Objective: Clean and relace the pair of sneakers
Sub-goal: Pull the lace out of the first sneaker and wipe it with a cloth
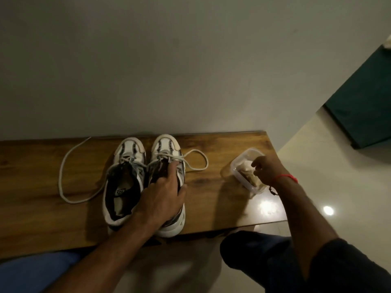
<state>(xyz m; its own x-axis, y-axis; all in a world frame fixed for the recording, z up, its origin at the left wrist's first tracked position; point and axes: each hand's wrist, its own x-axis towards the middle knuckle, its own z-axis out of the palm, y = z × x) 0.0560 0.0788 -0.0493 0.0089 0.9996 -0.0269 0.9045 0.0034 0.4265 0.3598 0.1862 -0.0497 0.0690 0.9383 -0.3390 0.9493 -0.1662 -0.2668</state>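
Head view looks down over your two forearms to a wooden tabletop [211,197] set against a plain wall.

Nearest you, your left hand [163,195] lies on the right sneaker [169,178]. Its fingers [172,172] reach down into the shoe's opening and the thumb presses the outer side of the collar, so the hand grips that sneaker around its rim. Touching it, just on the far side of your knuckles from the thumb, stands the left sneaker [124,182], toe to the wall, with no lace in its eyelets. Its loose lace [63,166] curls in a wide loop on the tabletop, well beyond that shoe.

Past your fingertips, the right sneaker's own lace [196,159] is threaded only near the toe, and its free end loops out onto the wood toward your other hand.

Your right hand [266,170], with a red thread [285,177] at the wrist, sits over a clear plastic tub [243,166] near the tabletop's end. Its fingers curl down and pinch a pale cloth [247,172] lying inside the tub.
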